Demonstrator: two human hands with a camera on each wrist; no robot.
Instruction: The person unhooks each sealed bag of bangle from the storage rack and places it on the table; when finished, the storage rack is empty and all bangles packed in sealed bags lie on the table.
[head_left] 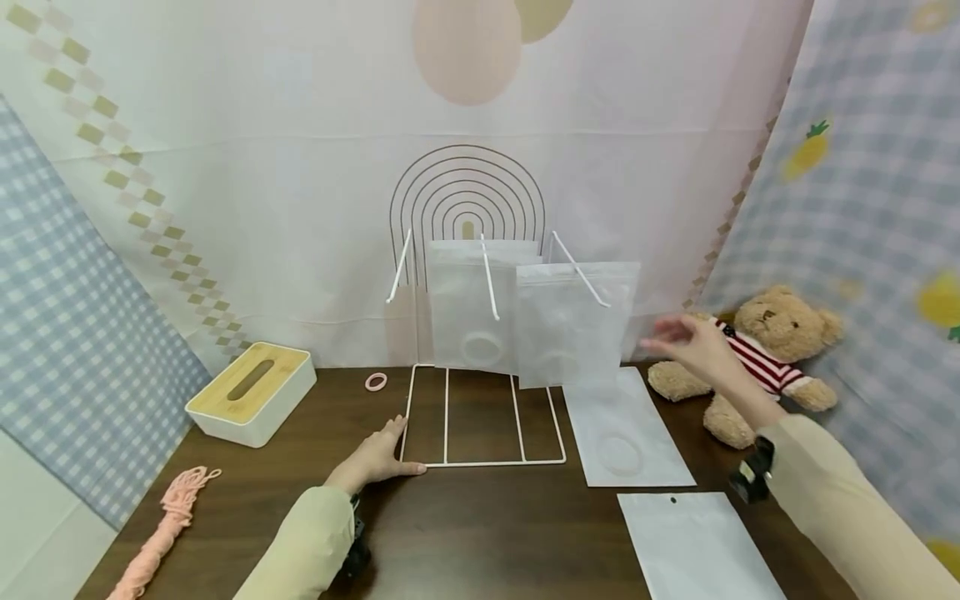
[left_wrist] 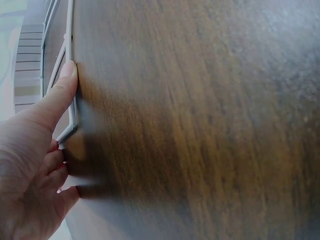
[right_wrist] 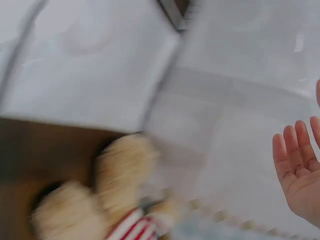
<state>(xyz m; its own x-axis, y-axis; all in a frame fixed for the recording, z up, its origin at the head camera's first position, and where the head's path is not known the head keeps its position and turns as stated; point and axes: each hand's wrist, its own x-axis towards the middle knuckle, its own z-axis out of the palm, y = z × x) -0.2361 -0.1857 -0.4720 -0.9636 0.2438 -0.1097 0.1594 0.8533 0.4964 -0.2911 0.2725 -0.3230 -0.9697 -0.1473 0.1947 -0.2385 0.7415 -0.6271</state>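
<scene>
Hands: left hand [head_left: 378, 457] pressed flat on white wire rack [head_left: 480, 414] corner | right hand [head_left: 693, 342] held open, empty, beside hung frosted pouch [head_left: 573, 325] | pouch translucent, ring faintly seen inside.

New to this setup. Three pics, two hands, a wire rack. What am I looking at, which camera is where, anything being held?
No machine: a person with bare hands, wearing three cameras. The wide view is from the head; the other two are from the wrists.

On the dark wooden table stands a white wire rack with two frosted plastic pouches hung on its prongs. Two more white pouches lie flat to its right. Also there: a white tissue box with a bamboo lid, a pink yarn bundle, a small pink ring and a teddy bear in a striped jumper.

The left hand presses the rack's base corner. The right hand is open in the air, holding nothing.
</scene>
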